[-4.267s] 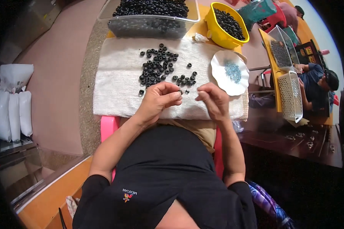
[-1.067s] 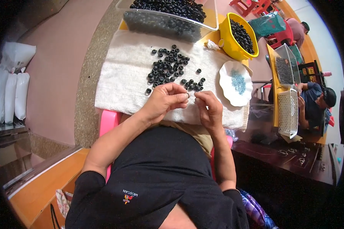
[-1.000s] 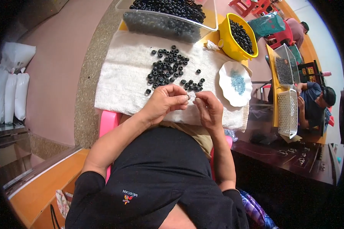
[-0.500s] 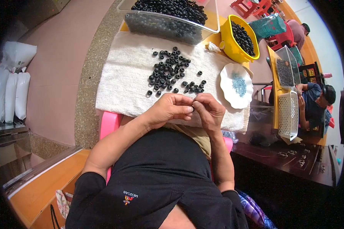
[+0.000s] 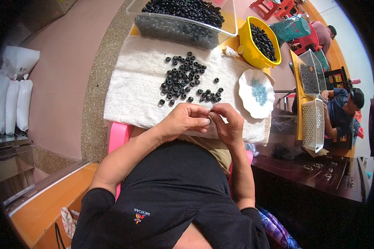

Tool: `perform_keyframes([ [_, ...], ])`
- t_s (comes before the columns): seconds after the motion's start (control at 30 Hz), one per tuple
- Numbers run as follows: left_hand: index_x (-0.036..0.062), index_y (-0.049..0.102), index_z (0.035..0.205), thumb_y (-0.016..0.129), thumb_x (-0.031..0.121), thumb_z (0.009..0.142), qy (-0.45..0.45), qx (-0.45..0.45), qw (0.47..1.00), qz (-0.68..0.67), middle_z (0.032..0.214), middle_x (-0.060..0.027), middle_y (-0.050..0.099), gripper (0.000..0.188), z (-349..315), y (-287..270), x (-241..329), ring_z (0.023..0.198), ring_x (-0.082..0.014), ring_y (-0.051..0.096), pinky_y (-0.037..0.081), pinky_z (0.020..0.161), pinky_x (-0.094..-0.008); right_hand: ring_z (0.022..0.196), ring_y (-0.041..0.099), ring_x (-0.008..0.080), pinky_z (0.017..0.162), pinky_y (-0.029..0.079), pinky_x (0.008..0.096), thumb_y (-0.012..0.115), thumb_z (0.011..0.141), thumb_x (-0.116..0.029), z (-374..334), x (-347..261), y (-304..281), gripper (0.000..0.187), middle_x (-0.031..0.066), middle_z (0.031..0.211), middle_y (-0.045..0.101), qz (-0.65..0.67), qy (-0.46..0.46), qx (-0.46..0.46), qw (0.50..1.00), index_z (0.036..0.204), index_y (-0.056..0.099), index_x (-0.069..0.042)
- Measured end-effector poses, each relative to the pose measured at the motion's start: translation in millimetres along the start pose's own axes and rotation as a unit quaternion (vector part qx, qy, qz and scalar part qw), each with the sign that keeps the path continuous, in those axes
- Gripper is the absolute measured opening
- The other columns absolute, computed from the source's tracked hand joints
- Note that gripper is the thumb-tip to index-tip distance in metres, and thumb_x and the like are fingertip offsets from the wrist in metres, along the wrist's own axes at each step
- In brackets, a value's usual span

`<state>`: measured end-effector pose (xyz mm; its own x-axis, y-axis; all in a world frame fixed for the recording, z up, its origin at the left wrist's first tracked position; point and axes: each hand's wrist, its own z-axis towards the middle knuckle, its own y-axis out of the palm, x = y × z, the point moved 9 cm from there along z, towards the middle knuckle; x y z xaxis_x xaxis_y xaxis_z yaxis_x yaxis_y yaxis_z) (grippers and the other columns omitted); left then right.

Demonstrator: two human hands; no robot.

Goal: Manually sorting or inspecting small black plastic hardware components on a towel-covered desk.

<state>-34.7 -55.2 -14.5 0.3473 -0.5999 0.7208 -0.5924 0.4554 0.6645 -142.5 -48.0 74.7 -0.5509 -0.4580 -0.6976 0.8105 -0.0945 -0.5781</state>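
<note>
At the front edge of the white towel [image 5: 131,81], my left hand [image 5: 187,118] and my right hand [image 5: 228,124] meet fingertip to fingertip. Both have thumb and fingers pressed together in a pinch. What lies between them is too small and too covered to make out. Just beyond my hands, small black ring-shaped pieces [image 5: 183,76] are scattered in a loose heap. A smaller cluster of the same black pieces [image 5: 210,95] sits to its right. To the right of my right hand, a white scalloped dish [image 5: 245,99] holds tiny pale blue bits [image 5: 259,92].
A clear plastic bin [image 5: 230,25] full of black pieces stands at the towel's far edge. Right of it are a crumpled tissue [image 5: 231,52] and a yellow basin [image 5: 247,45] with more black pieces. Another person [image 5: 340,110] sits at the right beside a white perforated basket [image 5: 313,124].
My right hand's fingers have shifted slightly and its thumb has turned. My left hand stays nearly in place. A dark spot seen between the fingertips earlier no longer shows.
</note>
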Motion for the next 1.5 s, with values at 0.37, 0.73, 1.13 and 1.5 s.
perform_keyframes([
  [0.37, -0.0019, 0.063, 0.116, 0.066, 0.006, 0.091, 0.008, 0.017, 1.0, -0.007, 0.096, -0.0059, 0.068, 0.026, -1, -1, 2, 0.084, -0.0121, 0.066, 0.058, 0.079, -0.0277, 0.082, 0.067, 0.0228, 0.072, 0.053, 0.0307, 0.07, 0.079, 0.006, 2, 0, 0, 0.018, 0.0119, 0.092, 0.066, 0.003, -0.028, -0.017, 0.999, 0.095, 0.065, -0.001],
  [0.73, -0.0026, 0.063, 0.114, 0.067, 0.006, 0.089, 0.009, 0.026, 0.999, 0.019, 0.095, -0.0057, 0.068, 0.026, -1, -1, 2, 0.08, -0.0124, 0.066, 0.056, 0.075, -0.0267, 0.08, 0.065, 0.0219, 0.068, 0.052, 0.0293, 0.07, 0.082, 0.004, 2, -2, 0, 0.015, 0.0133, 0.091, 0.065, 0.017, -0.028, -0.018, 0.999, 0.096, 0.065, 0.0],
  [1.13, -0.0034, 0.063, 0.112, 0.067, 0.005, 0.089, 0.012, 0.025, 0.998, 0.048, 0.095, -0.0068, 0.068, 0.025, 0, 1, 2, 0.081, -0.0121, 0.065, 0.055, 0.075, -0.0258, 0.079, 0.065, 0.0241, 0.068, 0.052, 0.0312, 0.071, 0.081, 0.003, 1, -8, -1, 0.015, 0.0135, 0.089, 0.065, -0.004, -0.046, -0.012, 0.999, 0.094, 0.064, 0.0],
  [1.5, -0.0029, 0.062, 0.112, 0.066, 0.005, 0.089, 0.01, 0.007, 0.997, 0.074, 0.096, -0.0075, 0.068, 0.025, 1, 3, 0, 0.081, -0.0128, 0.065, 0.055, 0.075, -0.027, 0.075, 0.065, 0.0224, 0.065, 0.051, 0.0302, 0.068, 0.077, 0.008, 1, -9, -3, 0.017, 0.0129, 0.085, 0.063, 0.01, -0.06, -0.007, 0.998, 0.092, 0.063, 0.0],
])
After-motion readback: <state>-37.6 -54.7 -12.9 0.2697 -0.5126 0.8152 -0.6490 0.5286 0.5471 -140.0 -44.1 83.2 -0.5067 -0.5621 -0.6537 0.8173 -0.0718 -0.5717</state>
